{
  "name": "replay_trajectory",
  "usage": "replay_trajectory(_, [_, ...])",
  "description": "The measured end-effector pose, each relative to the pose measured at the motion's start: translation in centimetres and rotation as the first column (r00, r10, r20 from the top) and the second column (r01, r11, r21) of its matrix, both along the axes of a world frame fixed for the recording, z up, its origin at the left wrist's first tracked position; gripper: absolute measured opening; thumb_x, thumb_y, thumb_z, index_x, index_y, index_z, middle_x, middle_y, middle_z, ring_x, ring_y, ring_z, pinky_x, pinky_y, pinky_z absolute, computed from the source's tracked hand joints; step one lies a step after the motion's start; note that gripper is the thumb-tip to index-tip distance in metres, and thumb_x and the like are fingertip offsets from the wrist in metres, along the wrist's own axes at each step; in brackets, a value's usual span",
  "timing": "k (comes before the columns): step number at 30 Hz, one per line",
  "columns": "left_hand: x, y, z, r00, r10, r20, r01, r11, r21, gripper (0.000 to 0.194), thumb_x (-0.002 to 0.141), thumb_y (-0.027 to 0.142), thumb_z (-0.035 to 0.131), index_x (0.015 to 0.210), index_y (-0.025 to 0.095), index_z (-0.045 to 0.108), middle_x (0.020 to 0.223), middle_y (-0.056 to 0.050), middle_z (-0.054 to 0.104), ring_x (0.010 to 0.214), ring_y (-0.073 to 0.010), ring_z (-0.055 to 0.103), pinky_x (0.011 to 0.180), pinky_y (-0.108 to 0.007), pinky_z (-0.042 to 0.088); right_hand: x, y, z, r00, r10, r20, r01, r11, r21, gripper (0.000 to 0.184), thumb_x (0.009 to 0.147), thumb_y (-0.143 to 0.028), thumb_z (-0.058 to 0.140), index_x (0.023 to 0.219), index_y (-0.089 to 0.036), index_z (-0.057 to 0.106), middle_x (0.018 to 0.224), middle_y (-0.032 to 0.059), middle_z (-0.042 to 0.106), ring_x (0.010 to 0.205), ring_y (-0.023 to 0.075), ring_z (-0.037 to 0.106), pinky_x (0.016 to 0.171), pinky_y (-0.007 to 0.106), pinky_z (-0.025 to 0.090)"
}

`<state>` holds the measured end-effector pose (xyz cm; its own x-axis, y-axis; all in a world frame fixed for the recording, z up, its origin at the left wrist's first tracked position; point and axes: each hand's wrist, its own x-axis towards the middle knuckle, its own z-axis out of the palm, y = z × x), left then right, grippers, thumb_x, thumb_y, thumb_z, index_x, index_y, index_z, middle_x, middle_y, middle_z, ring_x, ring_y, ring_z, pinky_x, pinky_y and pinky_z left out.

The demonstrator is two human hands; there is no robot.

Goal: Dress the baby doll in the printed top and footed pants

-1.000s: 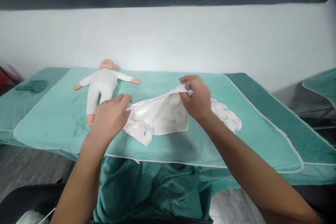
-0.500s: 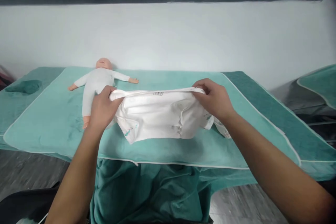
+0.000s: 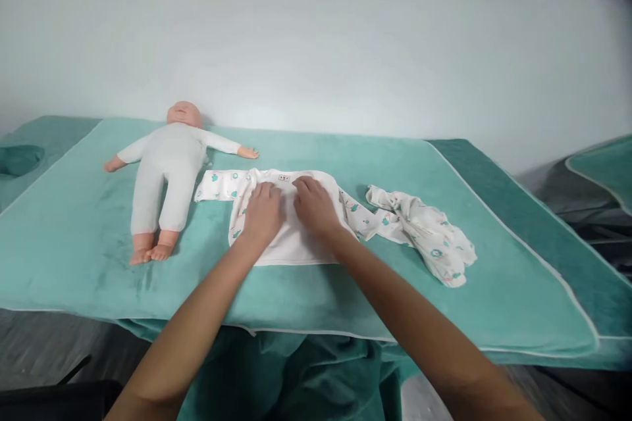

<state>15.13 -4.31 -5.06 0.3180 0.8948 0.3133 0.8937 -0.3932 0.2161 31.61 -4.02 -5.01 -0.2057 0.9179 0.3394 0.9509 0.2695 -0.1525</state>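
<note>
A small white baby top (image 3: 291,240) with teal prints lies spread flat on the teal mat (image 3: 89,243), its sleeves out to both sides. My left hand (image 3: 261,214) rests palm down on its middle, fingers stretched out. Beside it, my right hand (image 3: 313,205) also presses flat on the cloth. A baby doll (image 3: 165,168) in a white suit lies on its back just left of the top. A crumpled piece of matching printed clothing (image 3: 429,233) sits to the right of my right forearm.
The mat covers a table against a white wall (image 3: 316,52). A darker green cloth (image 3: 498,191) shows beyond the mat's right edge, and green fabric (image 3: 296,375) hangs below the front edge. A folded green bundle (image 3: 20,159) lies at far left.
Both hands held the top stretched up by its edge; now it lies flat on the mat and both hands have let go and press on it with flat palms.
</note>
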Motion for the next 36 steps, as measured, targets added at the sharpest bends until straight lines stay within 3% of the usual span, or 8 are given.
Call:
replay_trajectory(4, [1.5,0.4,-2.6,0.996,0.070,0.048,-0.065,0.993,-0.102,0.038,0.099,0.016,0.037,0.128,0.012,0.061,0.150,-0.017,0.055,0.144,-0.0303,0.045,0.120,-0.048,0.039,-1.7,0.6,-2.4,0.998,-0.039,-0.052,0.032,0.993,-0.116,0.042,0.098,-0.014,0.039,0.134,-0.003,0.058,0.146,0.0248,0.056,0.139,0.0331,0.048,0.120,0.049,0.035])
replay_trajectory(8, [0.8,2.9,-2.0,0.979,0.202,0.010,-0.196,0.961,-0.196,0.051,0.102,0.035,0.036,0.150,0.017,0.046,0.168,-0.014,0.034,0.157,-0.0325,0.027,0.117,-0.058,0.043,-1.0,3.1,-3.0,0.987,-0.074,-0.144,0.046,0.981,-0.190,0.052,0.102,-0.021,0.035,0.145,0.004,0.048,0.159,0.0269,0.042,0.153,0.0308,0.034,0.128,0.047,0.026])
replay_trajectory(14, [0.5,6.1,-0.2,0.967,0.245,-0.068,-0.254,0.948,-0.192,0.060,0.103,0.041,0.031,0.159,0.018,0.035,0.171,-0.014,0.027,0.157,-0.0351,0.027,0.115,-0.062,0.043,0.9,6.7,-2.8,0.989,0.052,-0.139,-0.067,0.992,-0.110,0.057,0.101,-0.019,0.034,0.153,0.004,0.039,0.168,0.0246,0.027,0.159,0.0282,0.022,0.131,0.046,0.018])
replay_trajectory(22, [0.9,8.4,-2.7,0.968,0.243,-0.066,-0.251,0.949,-0.192,0.063,0.104,0.046,0.023,0.159,0.016,0.037,0.167,-0.015,0.035,0.154,-0.0339,0.033,0.122,-0.056,0.037,1.4,9.6,-4.4,0.984,0.057,-0.171,-0.091,0.975,-0.201,0.066,0.104,-0.035,0.036,0.155,0.006,0.035,0.168,0.0262,0.023,0.159,0.0313,0.020,0.130,0.048,0.021])
replay_trajectory(26, [0.7,8.7,-3.2,0.970,0.236,-0.061,-0.243,0.952,-0.187,0.065,0.104,0.047,0.024,0.160,0.016,0.036,0.168,-0.015,0.034,0.155,-0.0350,0.032,0.124,-0.054,0.033,0.8,7.7,-3.5,0.981,0.072,-0.181,-0.106,0.977,-0.187,0.058,0.102,-0.030,0.040,0.151,0.002,0.045,0.165,0.0247,0.033,0.157,0.0329,0.028,0.128,0.052,0.025])
replay_trajectory(30, [0.7,8.4,-3.2,0.968,0.243,-0.059,-0.250,0.948,-0.197,0.065,0.103,0.048,0.026,0.159,0.017,0.036,0.168,-0.014,0.032,0.154,-0.0348,0.032,0.124,-0.054,0.034,2.1,2.7,-2.1,0.909,0.274,-0.313,-0.277,0.960,0.034,0.043,0.102,-0.028,0.042,0.139,-0.021,0.062,0.154,0.0089,0.055,0.144,0.0259,0.048,0.123,0.048,0.036])
replay_trajectory(33, [0.8,7.8,-3.0,0.963,0.265,-0.050,-0.268,0.960,-0.075,0.056,0.102,0.045,0.033,0.150,0.020,0.048,0.161,-0.015,0.042,0.150,-0.0347,0.037,0.117,-0.054,0.042,6.6,-0.1,-2.6,0.764,0.115,-0.635,0.014,0.981,0.193,0.037,0.100,-0.036,0.048,0.130,-0.024,0.065,0.141,0.0094,0.065,0.134,0.0236,0.057,0.117,0.047,0.043])
replay_trajectory(36, [1.0,7.1,-2.6,0.959,0.279,-0.054,-0.278,0.960,0.017,0.044,0.100,0.040,0.038,0.134,0.022,0.059,0.147,-0.016,0.054,0.138,-0.0346,0.047,0.104,-0.053,0.051,13.0,-0.7,-3.8,0.520,-0.242,-0.819,0.351,0.935,-0.053,0.042,0.090,-0.043,0.057,0.123,-0.019,0.067,0.126,0.0123,0.071,0.120,0.0275,0.065,0.108,0.051,0.048])
